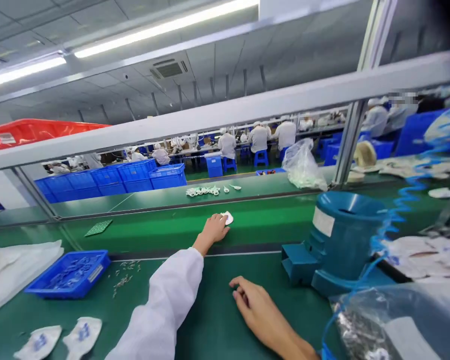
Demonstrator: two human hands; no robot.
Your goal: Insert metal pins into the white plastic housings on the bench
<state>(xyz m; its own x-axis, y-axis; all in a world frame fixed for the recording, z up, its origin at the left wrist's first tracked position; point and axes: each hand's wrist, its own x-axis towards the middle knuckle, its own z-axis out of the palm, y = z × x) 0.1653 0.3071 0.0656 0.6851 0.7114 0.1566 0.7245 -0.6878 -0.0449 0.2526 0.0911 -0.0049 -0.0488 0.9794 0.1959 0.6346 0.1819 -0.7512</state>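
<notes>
My left hand [212,229], in a white sleeve, reaches out over the bright green conveyor belt [146,225]. Its fingers are closed on a small flat white piece [228,218], part of which sticks out beyond the fingertips. My right hand [253,306] hovers over or rests on the dark green work surface [210,310]; its fingers are loosely bent and apart, with nothing visible in them. Two white padded pieces with blue marks, one of them a white pad [83,334], lie at the lower left.
A blue tray [69,274] of small blue parts stands at left beside scattered small metal bits [124,280]. To the right are a teal machine [345,240], a coiled blue hose [393,215] and a clear bag of parts [375,325]. Small ring-shaped pieces [202,191] lie beyond the belt.
</notes>
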